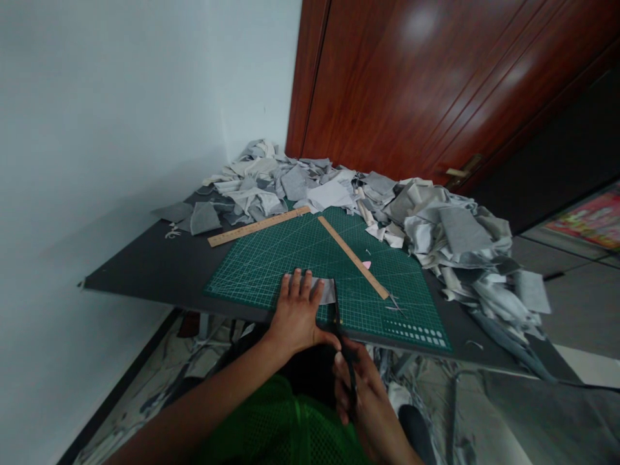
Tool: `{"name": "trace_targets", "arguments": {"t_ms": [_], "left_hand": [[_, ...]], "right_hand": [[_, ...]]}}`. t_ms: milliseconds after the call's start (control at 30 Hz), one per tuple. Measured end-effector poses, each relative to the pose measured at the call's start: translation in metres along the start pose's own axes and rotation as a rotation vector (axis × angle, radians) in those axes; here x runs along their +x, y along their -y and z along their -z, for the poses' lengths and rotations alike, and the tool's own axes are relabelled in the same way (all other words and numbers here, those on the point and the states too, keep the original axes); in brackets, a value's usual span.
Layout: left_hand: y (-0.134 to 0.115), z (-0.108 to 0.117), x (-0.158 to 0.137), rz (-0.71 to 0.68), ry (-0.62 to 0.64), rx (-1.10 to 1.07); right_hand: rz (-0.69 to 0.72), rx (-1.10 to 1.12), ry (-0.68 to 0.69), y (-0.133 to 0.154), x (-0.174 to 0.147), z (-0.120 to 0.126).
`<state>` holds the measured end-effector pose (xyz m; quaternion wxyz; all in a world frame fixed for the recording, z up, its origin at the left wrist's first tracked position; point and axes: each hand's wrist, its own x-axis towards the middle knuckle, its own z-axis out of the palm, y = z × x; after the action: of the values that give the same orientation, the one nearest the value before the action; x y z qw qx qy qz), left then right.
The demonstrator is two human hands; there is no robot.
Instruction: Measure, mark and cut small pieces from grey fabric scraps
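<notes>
My left hand (296, 318) lies flat with its fingers spread, pressing a small grey piece of fabric (328, 292) onto the green cutting mat (256, 266). Its thumb reaches toward the scissors. A pair of dark scissors (338, 316) is gripped in my right hand (364, 382), just over the table's near edge. The blades point away from me along the right edge of the fabric; whether they touch it I cannot tell. Part of the fabric is hidden under my left fingers.
Two wooden rulers (259, 226) (353, 257) lie across the mat. A thin pointed tool (396, 302) is by the right ruler's near end. Heaped grey and white fabric pieces (334, 190) line the dark table's (159, 265) back and right side. Behind are a wall and a wooden door (387, 84).
</notes>
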<state>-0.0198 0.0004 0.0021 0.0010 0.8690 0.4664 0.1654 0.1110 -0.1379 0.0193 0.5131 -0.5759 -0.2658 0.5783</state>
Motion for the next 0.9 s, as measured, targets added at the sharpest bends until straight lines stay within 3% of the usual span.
{"name": "trace_targets", "arguments": {"t_ms": [600,900], "left_hand": [[-0.0013,0.0045,-0.0001,0.006,0.033,0.0],[-0.0006,0.002,-0.0005,-0.005,-0.009,-0.006]], "right_hand": [[0.01,-0.036,0.013,-0.0023,-0.0012,0.0032],[0.003,-0.037,0.008,-0.0033,-0.0005,0.0035]]}}
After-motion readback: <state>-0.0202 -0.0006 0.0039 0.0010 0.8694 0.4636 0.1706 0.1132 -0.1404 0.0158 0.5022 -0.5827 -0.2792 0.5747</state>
